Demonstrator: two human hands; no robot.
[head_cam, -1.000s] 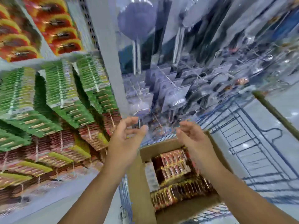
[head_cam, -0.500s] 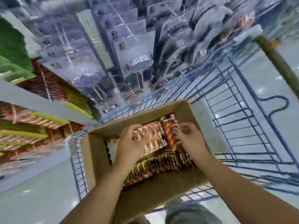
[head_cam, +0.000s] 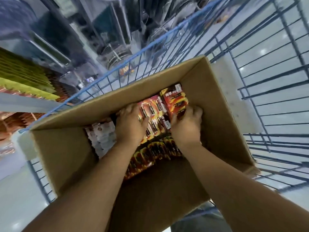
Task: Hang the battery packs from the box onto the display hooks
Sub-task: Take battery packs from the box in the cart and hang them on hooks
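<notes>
Two hands: both reach down inside one cardboard box (head_cam: 209, 91).
Left hand (head_cam: 131, 125): fingers lie flat, pressing on the battery packs (head_cam: 153, 113) in the far middle of the box.
Right hand (head_cam: 187, 127): fingers curled round one red pack (head_cam: 175, 102) at the far right, thumb on its near edge.
Packs: too many to count; one dark row (head_cam: 150, 153) nearer, white packs (head_cam: 102, 136) at left.
Surface: box sits in one blue wire cart (head_cam: 267, 97).
Room: pale shiny floor (head_cam: 20, 190); blurred hanging goods (head_cam: 25, 76) far left.
</notes>
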